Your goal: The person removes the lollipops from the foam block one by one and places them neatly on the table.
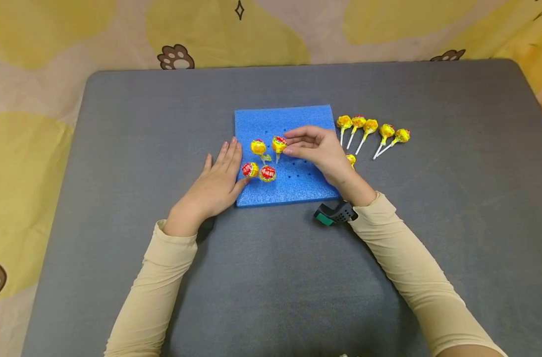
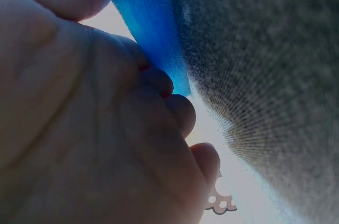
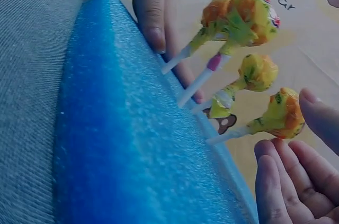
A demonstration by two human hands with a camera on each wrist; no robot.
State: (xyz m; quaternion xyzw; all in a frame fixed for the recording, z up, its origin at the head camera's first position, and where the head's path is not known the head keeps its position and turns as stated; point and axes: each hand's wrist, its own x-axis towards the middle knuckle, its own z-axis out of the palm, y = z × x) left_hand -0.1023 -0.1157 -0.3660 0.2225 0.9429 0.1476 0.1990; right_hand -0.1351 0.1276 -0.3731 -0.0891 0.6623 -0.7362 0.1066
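My left hand lies with fingers extended along the left edge of a blue foam block, its thumb close to the front lollipops. Four yellow-wrapped lollipops stand in the block, including a back left one and a front one with a red label. My right hand is at the back right lollipop. In the right wrist view, thumb and fingertips sit apart at the edge of that lollipop's head, its stick down in the foam. The left wrist view shows the left fingertips against the block's side.
Several more lollipops lie on the grey table right of the block. Another lollipop is partly hidden behind the right wrist. Small holes dot the block's top. A patterned yellow cloth hangs behind the table.
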